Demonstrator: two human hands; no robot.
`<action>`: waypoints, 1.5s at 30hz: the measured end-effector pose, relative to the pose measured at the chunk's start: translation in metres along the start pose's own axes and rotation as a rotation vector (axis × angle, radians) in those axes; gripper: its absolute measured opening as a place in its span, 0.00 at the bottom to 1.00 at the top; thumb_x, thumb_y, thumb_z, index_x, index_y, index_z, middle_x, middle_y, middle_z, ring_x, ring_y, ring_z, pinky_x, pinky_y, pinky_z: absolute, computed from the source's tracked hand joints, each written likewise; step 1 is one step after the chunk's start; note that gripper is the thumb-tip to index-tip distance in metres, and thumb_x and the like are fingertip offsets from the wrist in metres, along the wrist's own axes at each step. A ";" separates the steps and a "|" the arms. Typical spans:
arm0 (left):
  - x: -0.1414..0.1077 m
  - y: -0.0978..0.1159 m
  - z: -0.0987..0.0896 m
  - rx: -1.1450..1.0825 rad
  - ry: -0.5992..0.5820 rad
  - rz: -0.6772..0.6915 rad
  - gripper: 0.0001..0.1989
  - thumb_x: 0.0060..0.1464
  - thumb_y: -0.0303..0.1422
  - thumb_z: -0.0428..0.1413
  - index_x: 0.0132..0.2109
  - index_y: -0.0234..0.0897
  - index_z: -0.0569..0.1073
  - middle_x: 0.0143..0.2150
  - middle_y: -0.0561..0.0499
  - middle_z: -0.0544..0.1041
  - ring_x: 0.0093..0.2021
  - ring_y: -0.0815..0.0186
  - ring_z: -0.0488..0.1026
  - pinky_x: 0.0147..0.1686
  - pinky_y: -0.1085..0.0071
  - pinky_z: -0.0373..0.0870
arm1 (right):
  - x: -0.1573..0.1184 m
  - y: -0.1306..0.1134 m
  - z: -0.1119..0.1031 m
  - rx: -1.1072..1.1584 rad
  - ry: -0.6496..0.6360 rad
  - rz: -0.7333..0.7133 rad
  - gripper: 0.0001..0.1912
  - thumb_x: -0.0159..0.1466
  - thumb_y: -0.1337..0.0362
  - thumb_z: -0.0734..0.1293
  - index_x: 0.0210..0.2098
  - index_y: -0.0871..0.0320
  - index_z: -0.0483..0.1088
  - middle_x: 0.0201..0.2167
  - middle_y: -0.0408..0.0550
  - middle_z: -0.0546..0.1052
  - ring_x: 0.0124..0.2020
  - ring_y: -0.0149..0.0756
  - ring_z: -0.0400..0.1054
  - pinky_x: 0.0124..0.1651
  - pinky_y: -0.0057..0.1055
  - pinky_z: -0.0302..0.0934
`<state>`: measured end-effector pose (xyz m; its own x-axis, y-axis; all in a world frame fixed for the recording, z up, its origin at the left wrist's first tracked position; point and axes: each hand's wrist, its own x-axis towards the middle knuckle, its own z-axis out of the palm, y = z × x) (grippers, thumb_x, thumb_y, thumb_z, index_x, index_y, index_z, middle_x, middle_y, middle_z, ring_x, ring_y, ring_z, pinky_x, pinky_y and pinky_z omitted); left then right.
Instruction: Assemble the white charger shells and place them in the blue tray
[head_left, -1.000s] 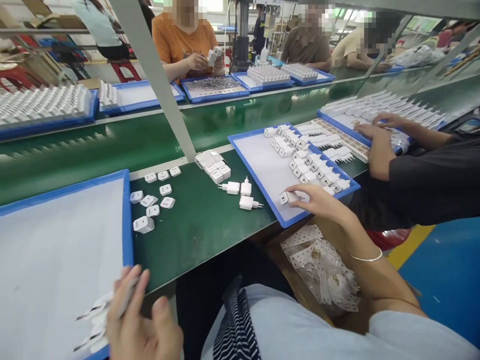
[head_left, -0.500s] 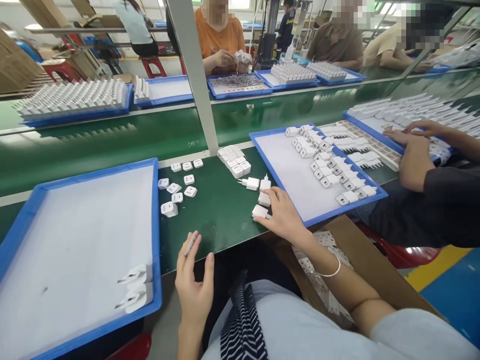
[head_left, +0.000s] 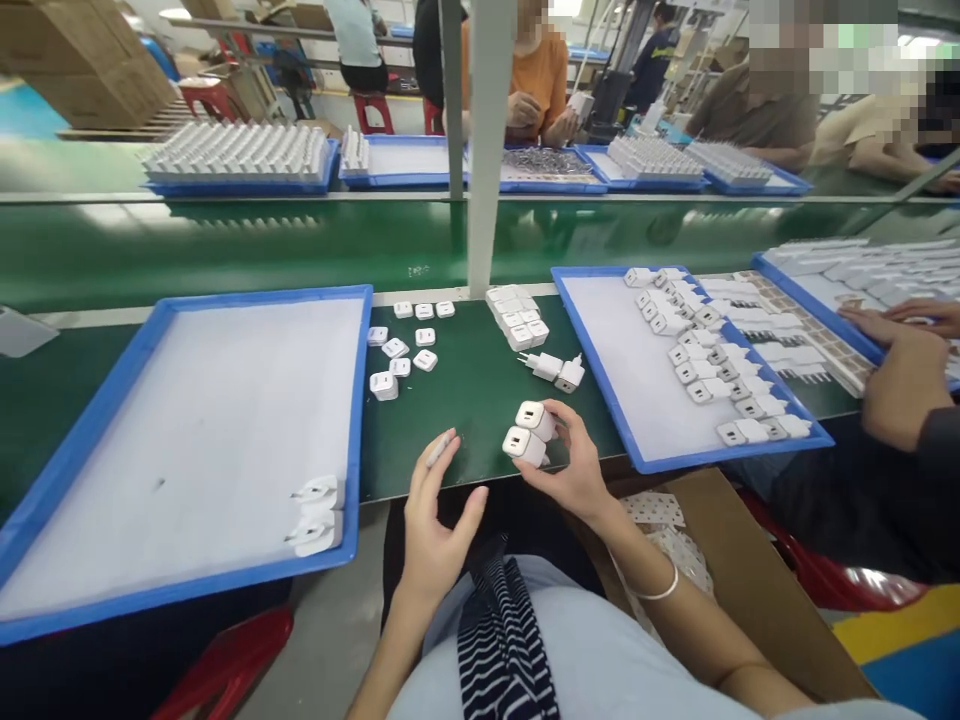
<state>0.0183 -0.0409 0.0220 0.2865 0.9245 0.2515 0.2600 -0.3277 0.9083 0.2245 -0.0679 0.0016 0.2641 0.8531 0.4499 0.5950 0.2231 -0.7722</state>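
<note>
My right hand (head_left: 574, 465) pinches two white USB chargers (head_left: 528, 432) side by side between thumb and fingers, their port faces turned toward me. My left hand (head_left: 442, 530) is palm-up at the table edge, thumb held apart, with a thin pale strip (head_left: 439, 449) held at its fingertips; its exact kind cannot be made out. Two more chargers with plug pins (head_left: 553, 370) lie on the green table (head_left: 450, 400) beyond my right hand. Several small white charger caps (head_left: 400, 367) are scattered beyond my left hand, and a packed block of white pieces (head_left: 517, 316) sits near the post.
On the left is a blue-rimmed tray (head_left: 358, 420) with two white plugs (head_left: 319, 515) in its near corner. Another blue-rimmed tray (head_left: 600, 385) on the right holds rows of chargers. A cardboard box (head_left: 720, 560) stands below. A co-worker's hands (head_left: 911, 350) are at far right.
My right hand has gathered two chargers and raised them, turning their ports toward me. My left hand keeps the pale strip. The whole view has swung left.
</note>
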 end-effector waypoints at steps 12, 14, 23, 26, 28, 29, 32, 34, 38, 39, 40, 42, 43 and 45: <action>0.017 0.036 0.025 -0.858 0.053 -0.445 0.23 0.54 0.32 0.62 0.58 0.41 0.74 0.59 0.46 0.75 0.59 0.58 0.71 0.56 0.70 0.68 | -0.021 -0.067 0.036 0.265 -0.089 -0.061 0.41 0.59 0.71 0.69 0.67 0.52 0.51 0.62 0.58 0.62 0.64 0.49 0.58 0.65 0.51 0.58; 0.018 0.037 0.022 -0.902 0.103 -0.464 0.23 0.52 0.31 0.63 0.56 0.38 0.76 0.57 0.45 0.77 0.57 0.59 0.73 0.55 0.71 0.68 | -0.016 -0.073 0.026 0.213 -0.193 -0.123 0.42 0.59 0.71 0.68 0.69 0.54 0.50 0.63 0.58 0.62 0.65 0.50 0.57 0.65 0.51 0.58; 0.010 0.029 -0.005 -0.568 0.017 -0.328 0.19 0.45 0.30 0.68 0.47 0.38 0.80 0.49 0.46 0.81 0.48 0.60 0.77 0.48 0.70 0.71 | 0.043 -0.070 -0.005 0.343 -0.376 0.044 0.06 0.65 0.64 0.68 0.42 0.55 0.76 0.37 0.47 0.76 0.39 0.35 0.70 0.41 0.31 0.66; 0.007 0.037 -0.020 -0.365 -0.165 -0.187 0.18 0.44 0.28 0.67 0.45 0.37 0.81 0.48 0.45 0.80 0.45 0.60 0.77 0.45 0.69 0.72 | 0.067 -0.072 -0.005 0.397 -0.619 0.213 0.12 0.60 0.59 0.73 0.40 0.58 0.76 0.27 0.42 0.70 0.27 0.29 0.64 0.28 0.26 0.59; 0.006 0.044 -0.029 -0.297 -0.260 -0.123 0.18 0.44 0.27 0.67 0.45 0.37 0.80 0.47 0.44 0.80 0.46 0.59 0.78 0.46 0.67 0.72 | 0.078 -0.075 -0.003 0.482 -0.851 0.282 0.12 0.59 0.57 0.73 0.37 0.60 0.76 0.24 0.40 0.70 0.25 0.28 0.63 0.27 0.25 0.59; 0.005 0.047 -0.032 -0.281 -0.296 -0.102 0.18 0.44 0.27 0.66 0.46 0.36 0.80 0.47 0.44 0.81 0.47 0.57 0.77 0.48 0.66 0.72 | 0.082 -0.077 -0.003 0.501 -0.921 0.287 0.12 0.60 0.57 0.73 0.35 0.61 0.76 0.23 0.41 0.71 0.25 0.28 0.65 0.28 0.25 0.60; 0.002 0.053 -0.039 -0.266 -0.343 -0.089 0.19 0.45 0.27 0.66 0.48 0.37 0.79 0.48 0.43 0.81 0.51 0.54 0.77 0.51 0.63 0.72 | 0.087 -0.083 -0.010 0.402 -0.905 0.181 0.10 0.63 0.58 0.70 0.34 0.60 0.76 0.28 0.46 0.77 0.28 0.31 0.69 0.31 0.27 0.63; 0.000 0.055 -0.041 -0.267 -0.329 -0.102 0.20 0.46 0.27 0.66 0.49 0.38 0.79 0.51 0.42 0.80 0.52 0.55 0.76 0.53 0.63 0.71 | 0.089 -0.088 -0.019 0.269 -0.776 0.070 0.09 0.65 0.60 0.68 0.35 0.59 0.76 0.32 0.48 0.79 0.30 0.32 0.70 0.32 0.28 0.63; 0.000 0.055 -0.042 -0.283 -0.293 -0.125 0.19 0.47 0.26 0.65 0.49 0.38 0.79 0.53 0.43 0.79 0.52 0.56 0.77 0.54 0.63 0.71 | 0.089 -0.098 -0.040 0.167 -0.653 -0.053 0.06 0.67 0.64 0.66 0.39 0.56 0.76 0.32 0.45 0.80 0.26 0.30 0.68 0.29 0.27 0.63; 0.000 0.054 -0.042 -0.285 -0.280 -0.121 0.19 0.46 0.26 0.65 0.48 0.38 0.79 0.51 0.43 0.80 0.50 0.56 0.77 0.52 0.64 0.72 | 0.088 -0.100 -0.043 0.185 -0.688 -0.062 0.06 0.67 0.65 0.66 0.40 0.55 0.76 0.31 0.44 0.79 0.25 0.29 0.68 0.28 0.26 0.62; 0.001 0.054 -0.041 -0.287 -0.265 -0.112 0.19 0.46 0.26 0.66 0.48 0.38 0.79 0.50 0.44 0.80 0.48 0.57 0.78 0.49 0.65 0.73 | 0.087 -0.102 -0.045 0.213 -0.731 -0.060 0.07 0.67 0.66 0.66 0.41 0.55 0.76 0.31 0.43 0.80 0.24 0.28 0.68 0.27 0.26 0.62; 0.001 0.051 -0.039 -0.293 -0.229 -0.090 0.21 0.44 0.26 0.67 0.48 0.39 0.79 0.49 0.45 0.80 0.47 0.58 0.78 0.47 0.67 0.74 | 0.084 -0.104 -0.047 0.283 -0.796 -0.026 0.08 0.67 0.66 0.66 0.42 0.56 0.77 0.30 0.43 0.80 0.23 0.27 0.68 0.26 0.25 0.61; 0.002 0.050 -0.038 -0.295 -0.213 -0.086 0.21 0.44 0.25 0.67 0.48 0.40 0.79 0.50 0.46 0.80 0.48 0.59 0.78 0.48 0.67 0.73 | 0.082 -0.104 -0.047 0.314 -0.813 0.001 0.08 0.67 0.66 0.66 0.42 0.56 0.78 0.30 0.43 0.80 0.23 0.27 0.68 0.25 0.25 0.61; 0.003 0.049 -0.037 -0.300 -0.204 -0.104 0.21 0.44 0.25 0.67 0.48 0.40 0.79 0.51 0.46 0.79 0.48 0.58 0.78 0.50 0.65 0.72 | 0.081 -0.104 -0.045 0.353 -0.827 0.036 0.08 0.67 0.65 0.66 0.42 0.57 0.78 0.30 0.43 0.81 0.23 0.27 0.68 0.26 0.25 0.61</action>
<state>-0.0021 -0.0471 0.0793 0.4586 0.8820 0.1081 0.0244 -0.1340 0.9907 0.2183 -0.0437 0.1384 -0.4344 0.8986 0.0618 0.2926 0.2056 -0.9339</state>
